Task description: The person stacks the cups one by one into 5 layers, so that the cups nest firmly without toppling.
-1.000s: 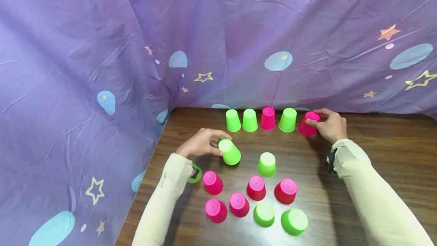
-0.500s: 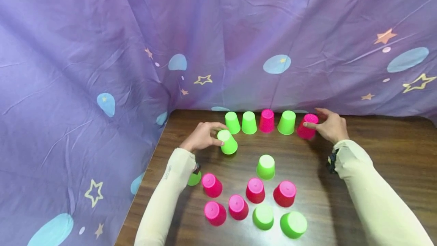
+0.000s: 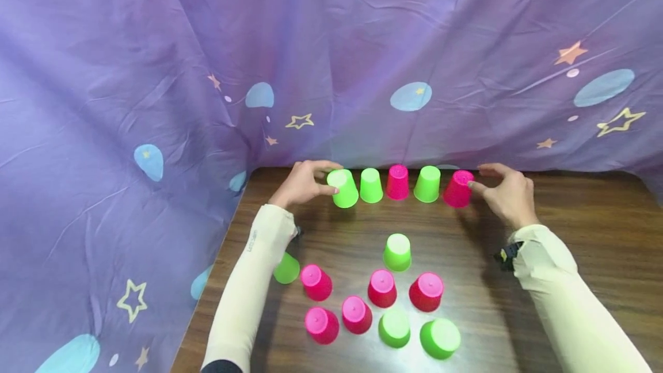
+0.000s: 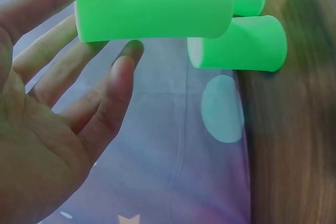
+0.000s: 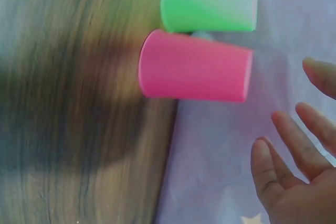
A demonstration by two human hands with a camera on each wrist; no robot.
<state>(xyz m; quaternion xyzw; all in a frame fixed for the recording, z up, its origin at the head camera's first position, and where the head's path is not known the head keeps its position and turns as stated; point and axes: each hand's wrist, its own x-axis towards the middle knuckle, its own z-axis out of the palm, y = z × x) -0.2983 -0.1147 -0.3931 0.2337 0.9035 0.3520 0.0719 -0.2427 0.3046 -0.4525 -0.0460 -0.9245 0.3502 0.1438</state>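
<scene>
The left hand [image 3: 303, 185] pinched a green cup [image 3: 343, 191], mouth down, long axis roughly upright, in front of the back row's leftmost cup [image 4: 247, 48]; the right hand [image 3: 510, 193], fingers spread, stood beside the opposite end's pink cup [image 3: 458, 191].

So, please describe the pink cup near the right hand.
Before the purple curtain, cups line the table's far edge. At their right end is the pink cup, beside the right hand; their row's other pink cup stands between green cups.
</scene>
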